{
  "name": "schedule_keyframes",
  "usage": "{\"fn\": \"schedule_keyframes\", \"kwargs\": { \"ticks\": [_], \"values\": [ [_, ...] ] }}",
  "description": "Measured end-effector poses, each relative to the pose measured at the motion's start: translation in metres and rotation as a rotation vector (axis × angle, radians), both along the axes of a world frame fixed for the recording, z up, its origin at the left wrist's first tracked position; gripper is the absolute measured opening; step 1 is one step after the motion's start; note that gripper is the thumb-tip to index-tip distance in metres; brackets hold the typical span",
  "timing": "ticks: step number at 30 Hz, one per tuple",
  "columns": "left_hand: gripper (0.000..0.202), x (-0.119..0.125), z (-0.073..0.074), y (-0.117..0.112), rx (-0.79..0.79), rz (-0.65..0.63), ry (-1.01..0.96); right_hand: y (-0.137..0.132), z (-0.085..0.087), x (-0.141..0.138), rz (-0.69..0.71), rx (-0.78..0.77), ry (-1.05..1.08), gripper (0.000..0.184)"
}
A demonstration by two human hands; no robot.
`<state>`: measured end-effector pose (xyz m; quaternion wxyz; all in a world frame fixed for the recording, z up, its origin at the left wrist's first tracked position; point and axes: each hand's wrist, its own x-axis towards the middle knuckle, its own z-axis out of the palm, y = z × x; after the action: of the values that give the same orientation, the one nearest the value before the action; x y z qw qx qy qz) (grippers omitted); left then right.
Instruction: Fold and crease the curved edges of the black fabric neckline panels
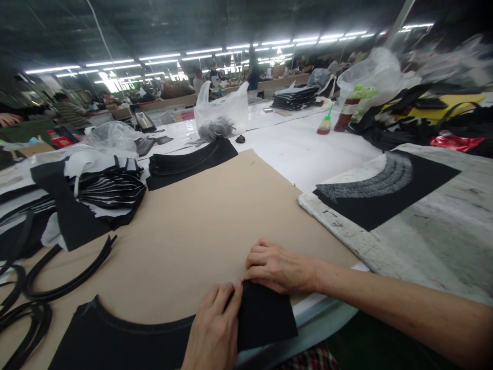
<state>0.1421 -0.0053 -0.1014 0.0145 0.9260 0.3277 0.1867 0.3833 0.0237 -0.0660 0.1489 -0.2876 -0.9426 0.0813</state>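
Note:
A black fabric piece [127, 341] with a deep curved cut-out lies flat along the near table edge, and a narrow raised band follows its curve. My left hand [217, 321] rests over the middle of this piece, its fingers closed at the curved edge. Close beside it, my right hand [277, 264] is curled with its fingertips pinching the same edge near the right end. The fingertips of both hands almost meet, and what lies right under them is hidden. Black strips [71, 293] lie in loose curves to the left.
Brown board [200, 221] covers the tabletop. Stacked black pieces [111, 190] lie left, another black piece [188, 162] behind. On a pale slab [431, 246] at right lies a black piece with a whitish coated curve [373, 180]. Farther back are a plastic bag [221, 113] and a green-tipped bottle [324, 124].

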Motion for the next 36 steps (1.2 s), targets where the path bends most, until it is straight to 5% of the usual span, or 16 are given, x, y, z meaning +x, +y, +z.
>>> {"fn": "schedule_keyframes", "kwargs": {
  "ticks": [4, 7, 15, 21, 27, 36],
  "values": [
    [0.035, 0.003, 0.014, 0.005, -0.341, 0.177, -0.233, 0.001, 0.002, 0.001, 0.001, 0.002, -0.008, 0.013],
    [0.033, 0.007, 0.015, 0.006, -0.406, 0.201, -0.314, 0.001, 0.000, 0.001, -0.001, 0.006, -0.005, 0.013],
    [0.044, 0.004, 0.007, 0.004, -0.165, 0.001, -0.126, 0.002, 0.001, 0.003, -0.012, -0.009, -0.013, 0.014],
    [0.030, 0.018, 0.017, 0.012, -0.282, 0.166, -0.172, 0.009, 0.014, 0.007, -0.084, -0.155, -0.019, 0.030],
    [0.034, 0.045, 0.019, 0.015, -0.395, 0.201, -0.178, 0.015, 0.014, 0.010, -0.077, -0.193, -0.017, 0.014],
    [0.039, 0.043, 0.003, 0.004, -0.176, 0.094, -0.064, 0.010, 0.006, 0.020, -0.031, -0.017, -0.015, 0.009]
  ]
}}
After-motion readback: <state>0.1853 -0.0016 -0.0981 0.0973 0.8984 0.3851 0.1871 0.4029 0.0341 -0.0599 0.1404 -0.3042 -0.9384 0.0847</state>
